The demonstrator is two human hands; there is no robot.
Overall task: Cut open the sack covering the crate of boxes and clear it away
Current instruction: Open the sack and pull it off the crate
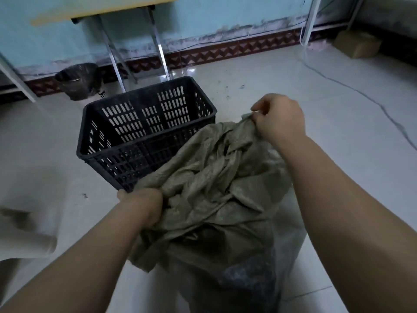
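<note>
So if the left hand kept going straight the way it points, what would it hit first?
Probably the crumpled sack that the left hand grips; the black crate stands behind it, though depth is unclear.

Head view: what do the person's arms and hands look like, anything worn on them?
The left hand and right hand wear no gloves. Both forearms are uncovered as far as the frame shows: no sleeves, watch, bands or markings. Some of each hand is hidden, so rings cannot be ruled out.

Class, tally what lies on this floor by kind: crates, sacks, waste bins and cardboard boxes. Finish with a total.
Black crate: 1
Olive sack: 1
Waste bin: 1
Cardboard box: 1
Total: 4
</note>
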